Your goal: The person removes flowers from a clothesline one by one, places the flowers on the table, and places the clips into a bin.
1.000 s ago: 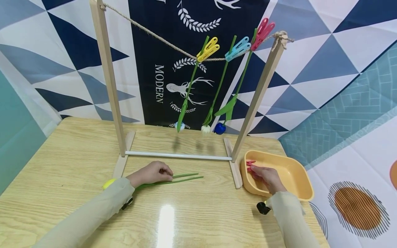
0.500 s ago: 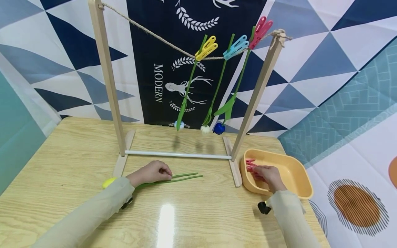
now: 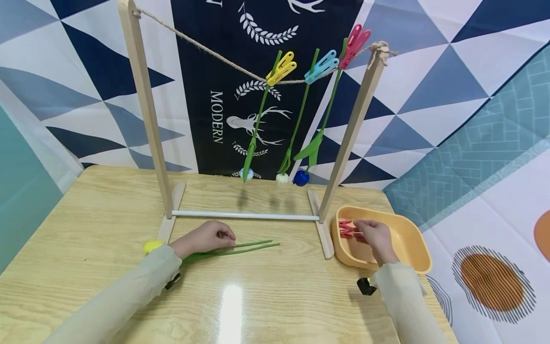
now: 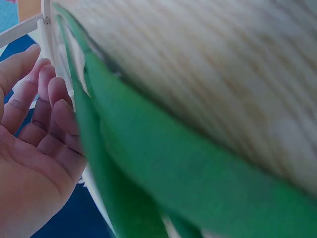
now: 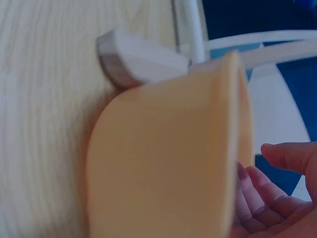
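My left hand (image 3: 210, 237) rests low over the table beside two green flower stems (image 3: 258, 247), its fingers loosely bent and holding nothing in the left wrist view. Broad green leaves (image 4: 148, 124) run past its fingers there. A yellow flower head (image 3: 152, 246) shows behind the left sleeve. Inside the orange plastic basin (image 3: 406, 239), my right hand (image 3: 377, 239) has its fingertips right by several red clothespins (image 3: 345, 229). Its thumb and fingers are apart in the right wrist view, partly hidden by the basin's wall (image 5: 163, 163).
A wooden frame (image 3: 143, 95) with a white crossbar (image 3: 245, 215) stands behind the hands. From its sagging rope (image 3: 197, 44) hang three upside-down flowers, clipped by yellow (image 3: 281, 69), blue (image 3: 322, 67) and red (image 3: 354, 46) clothespins. The basin sits against the right foot (image 3: 325, 239).
My right hand has drawn slightly back and right from the red clothespins, which show more fully now. The left hand stays by the stems. The head view has shifted a little.
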Tool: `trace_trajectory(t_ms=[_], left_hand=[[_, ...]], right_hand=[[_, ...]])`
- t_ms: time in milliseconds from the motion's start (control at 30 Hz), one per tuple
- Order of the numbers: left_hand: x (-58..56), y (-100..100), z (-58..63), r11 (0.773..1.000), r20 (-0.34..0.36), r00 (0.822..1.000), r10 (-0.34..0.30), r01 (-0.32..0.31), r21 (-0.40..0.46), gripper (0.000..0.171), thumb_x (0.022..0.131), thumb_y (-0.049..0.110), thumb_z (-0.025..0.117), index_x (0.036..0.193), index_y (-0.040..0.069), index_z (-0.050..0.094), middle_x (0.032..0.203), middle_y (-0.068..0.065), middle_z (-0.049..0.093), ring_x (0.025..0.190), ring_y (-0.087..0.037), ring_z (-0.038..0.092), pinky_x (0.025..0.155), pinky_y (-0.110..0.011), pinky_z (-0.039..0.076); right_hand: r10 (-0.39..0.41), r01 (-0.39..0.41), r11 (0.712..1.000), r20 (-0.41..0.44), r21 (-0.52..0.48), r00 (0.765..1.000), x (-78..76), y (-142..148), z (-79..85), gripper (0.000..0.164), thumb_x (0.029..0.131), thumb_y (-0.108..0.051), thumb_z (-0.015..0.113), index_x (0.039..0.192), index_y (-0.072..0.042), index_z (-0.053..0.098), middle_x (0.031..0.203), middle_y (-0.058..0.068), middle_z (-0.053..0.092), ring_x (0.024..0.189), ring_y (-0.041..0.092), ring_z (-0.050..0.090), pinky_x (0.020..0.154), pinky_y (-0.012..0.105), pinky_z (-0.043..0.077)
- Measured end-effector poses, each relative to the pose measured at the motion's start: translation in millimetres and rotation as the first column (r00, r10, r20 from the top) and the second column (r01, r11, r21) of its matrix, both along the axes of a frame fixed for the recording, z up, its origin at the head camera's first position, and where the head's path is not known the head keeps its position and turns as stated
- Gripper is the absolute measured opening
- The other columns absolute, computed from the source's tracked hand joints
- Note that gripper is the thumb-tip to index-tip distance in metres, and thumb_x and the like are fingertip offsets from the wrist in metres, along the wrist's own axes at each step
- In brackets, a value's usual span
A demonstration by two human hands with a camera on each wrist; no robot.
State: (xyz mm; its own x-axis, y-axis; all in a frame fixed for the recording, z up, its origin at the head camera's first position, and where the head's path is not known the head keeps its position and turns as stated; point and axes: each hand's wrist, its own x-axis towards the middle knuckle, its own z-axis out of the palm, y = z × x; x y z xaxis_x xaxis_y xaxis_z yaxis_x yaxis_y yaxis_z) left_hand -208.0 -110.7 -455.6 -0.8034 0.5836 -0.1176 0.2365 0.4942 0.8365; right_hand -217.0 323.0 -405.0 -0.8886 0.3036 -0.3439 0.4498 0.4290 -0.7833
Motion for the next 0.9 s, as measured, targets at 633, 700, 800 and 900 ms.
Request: trace_trajectory(t_ms=[633,700,800,900], left_hand=[[-9.2,-9.9,42.2,0.992,-0.054,0.991,0.123,-0.123,-0.003,0.023,0.092,0.024,0.060,0.106,0.007,0.068,0.090,-0.006,0.065,0.073,-0.014,0.050,0.065,-0.026,0.045],[-12.8,-10.0,48.8,0.990,-0.090,0.986,0.142,-0.143,-0.001,0.025,0.091,0.025,0.061,0.107,0.008,0.068,0.088,-0.004,0.064,0.073,-0.014,0.051,0.066,-0.026,0.045],[-18.8,-10.1,60.4,0.984,-0.145,0.973,0.179,-0.178,0.017,0.026,0.091,0.027,0.062,0.109,0.009,0.068,0.085,-0.002,0.062,0.074,-0.014,0.051,0.066,-0.026,0.045],[-24.7,-10.6,74.1,0.974,-0.189,0.956,0.225,-0.220,0.045,0.027,0.091,0.028,0.062,0.111,0.011,0.067,0.086,-0.001,0.063,0.076,-0.015,0.053,0.068,-0.027,0.046]], right_hand=[[0.189,-0.177,0.981,-0.172,0.083,0.967,-6.8,-59.7,50.3,0.041,0.094,-0.029,0.056,0.120,0.002,0.058,0.104,0.014,0.066,0.074,0.005,0.064,0.072,0.023,0.055],[0.210,-0.199,0.977,-0.180,0.077,0.961,-8.5,-65.2,57.2,0.040,0.094,-0.028,0.055,0.121,0.002,0.057,0.112,0.019,0.064,0.076,0.005,0.064,0.073,0.022,0.054],[0.248,-0.236,0.968,-0.195,0.082,0.949,-11.0,-74.6,68.8,0.039,0.095,-0.029,0.054,0.120,0.001,0.057,0.116,0.022,0.061,0.081,0.008,0.064,0.074,0.020,0.054],[0.283,-0.267,0.959,-0.231,0.099,0.931,-13.6,-86.0,81.7,0.037,0.094,-0.030,0.055,0.117,-0.001,0.059,0.112,0.020,0.063,0.085,0.014,0.065,0.075,0.020,0.054]])
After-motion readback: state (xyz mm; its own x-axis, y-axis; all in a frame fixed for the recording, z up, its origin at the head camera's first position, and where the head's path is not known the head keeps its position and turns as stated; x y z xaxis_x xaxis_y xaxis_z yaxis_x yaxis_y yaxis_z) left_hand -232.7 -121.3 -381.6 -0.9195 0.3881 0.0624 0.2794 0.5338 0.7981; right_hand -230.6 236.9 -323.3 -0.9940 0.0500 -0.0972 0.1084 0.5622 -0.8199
